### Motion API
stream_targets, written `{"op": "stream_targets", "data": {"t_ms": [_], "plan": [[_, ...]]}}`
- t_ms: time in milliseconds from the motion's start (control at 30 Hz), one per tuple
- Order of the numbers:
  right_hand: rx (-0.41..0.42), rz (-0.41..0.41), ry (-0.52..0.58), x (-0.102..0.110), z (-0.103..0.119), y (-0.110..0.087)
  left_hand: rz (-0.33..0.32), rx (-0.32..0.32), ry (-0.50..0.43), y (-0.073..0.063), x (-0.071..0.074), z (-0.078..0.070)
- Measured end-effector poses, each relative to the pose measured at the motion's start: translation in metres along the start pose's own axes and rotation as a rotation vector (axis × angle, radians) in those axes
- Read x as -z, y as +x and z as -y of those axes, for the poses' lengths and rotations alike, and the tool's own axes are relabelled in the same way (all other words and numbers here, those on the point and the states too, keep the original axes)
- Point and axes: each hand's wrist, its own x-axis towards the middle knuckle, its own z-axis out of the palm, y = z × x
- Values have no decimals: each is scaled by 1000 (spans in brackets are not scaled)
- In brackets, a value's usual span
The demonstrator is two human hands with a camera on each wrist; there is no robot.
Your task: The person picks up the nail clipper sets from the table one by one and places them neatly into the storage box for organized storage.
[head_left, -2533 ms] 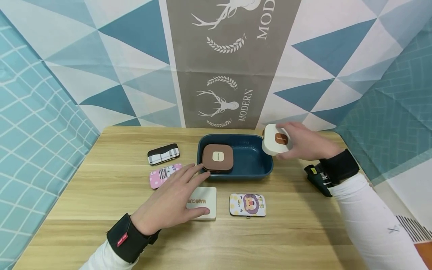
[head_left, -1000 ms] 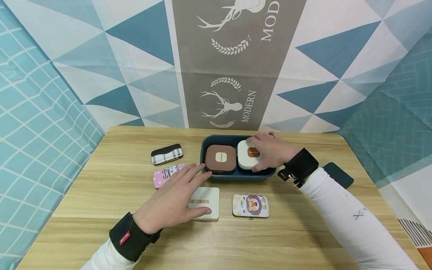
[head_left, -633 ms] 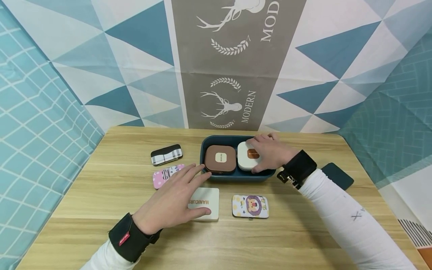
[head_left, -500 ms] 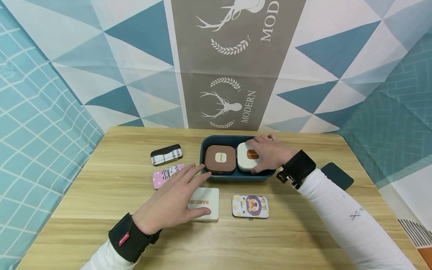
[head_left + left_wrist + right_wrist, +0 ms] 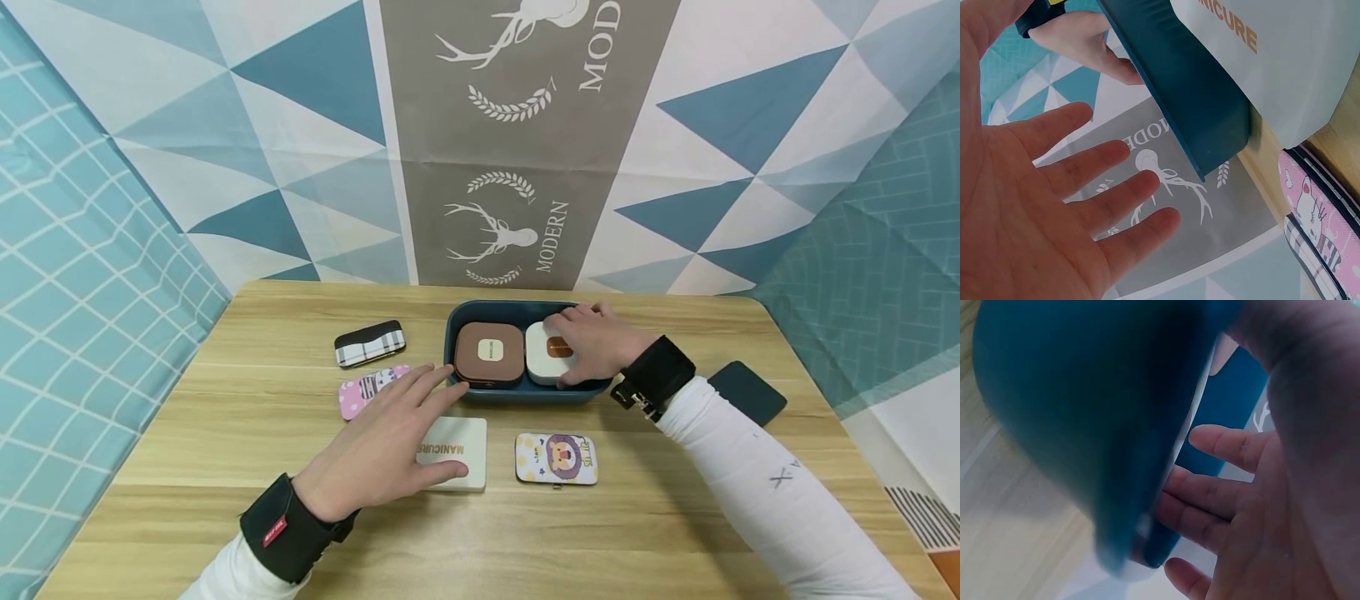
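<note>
My right hand (image 5: 606,343) reaches into the dark blue box (image 5: 532,397) and grips a white square manicure case (image 5: 540,354), thumb at its front edge and fingers over the far side. Beside it in the box, on the left, lies a brown square manicure case (image 5: 472,367). In the right wrist view the blue box wall hides most of the white case. My left hand (image 5: 375,454) is spread, palm down and holding nothing, partly over a flat white case marked MANICURE (image 5: 463,458) and a pink patterned case (image 5: 357,398). Its fingertips come close to the box's front left corner.
A black-and-plaid case (image 5: 370,343) lies left of the box. In front of the box is a small lion-print case (image 5: 557,458). A dark green flat case (image 5: 748,393) lies near the table's right edge, beside my right forearm. A patterned backdrop stands behind the table.
My right hand has brought the white square case leftward and down from the box's right end into the box, then slid it slightly left against the brown case. My left hand stays put.
</note>
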Motion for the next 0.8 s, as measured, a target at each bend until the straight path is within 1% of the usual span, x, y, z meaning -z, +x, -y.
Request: {"op": "stream_targets", "data": {"t_ms": [533,800], "plan": [[-35,-14,-45,-9,3,4,4,-5,13,-1,2,2],[-18,-34,-38,-9,4,2,3,-4,15,-1,1,1]]}}
